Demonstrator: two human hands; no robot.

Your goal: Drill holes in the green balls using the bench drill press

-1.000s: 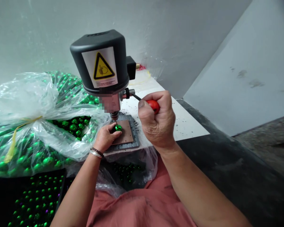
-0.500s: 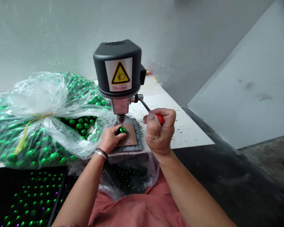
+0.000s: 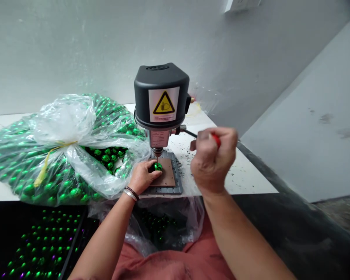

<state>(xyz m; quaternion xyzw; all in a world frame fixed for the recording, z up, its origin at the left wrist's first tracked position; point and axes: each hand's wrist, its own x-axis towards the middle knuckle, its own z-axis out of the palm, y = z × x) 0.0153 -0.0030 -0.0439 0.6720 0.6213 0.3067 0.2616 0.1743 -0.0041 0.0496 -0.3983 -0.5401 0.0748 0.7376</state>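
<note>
A small drill press [image 3: 161, 97] with a black motor cover and a yellow warning label stands on the white table. My left hand [image 3: 144, 175] pinches a shiny green ball [image 3: 158, 167] between thumb and fingers, on a brown board [image 3: 167, 177] over the grey base plate [image 3: 178, 182]. Right above the ball is the thin drill bit [image 3: 158, 158]; whether it touches the ball I cannot tell. My right hand [image 3: 212, 159] is wrapped round the red knob [image 3: 216, 140] of the feed lever [image 3: 189, 133], to the right of the press.
A large clear plastic bag [image 3: 64, 120] of green balls, tied with yellow string, lies left of the press. Another bag [image 3: 192, 217] with balls hangs below the table edge at my lap. Green balls fill a dark tray [image 3: 43, 245] at lower left. Dark shavings dot the white table [image 3: 245, 179].
The camera view has shifted, so the press and bag sit further right and slightly lower. My right hand, on the lever knob, has moved outward from the press. My left hand still holds the ball.
</note>
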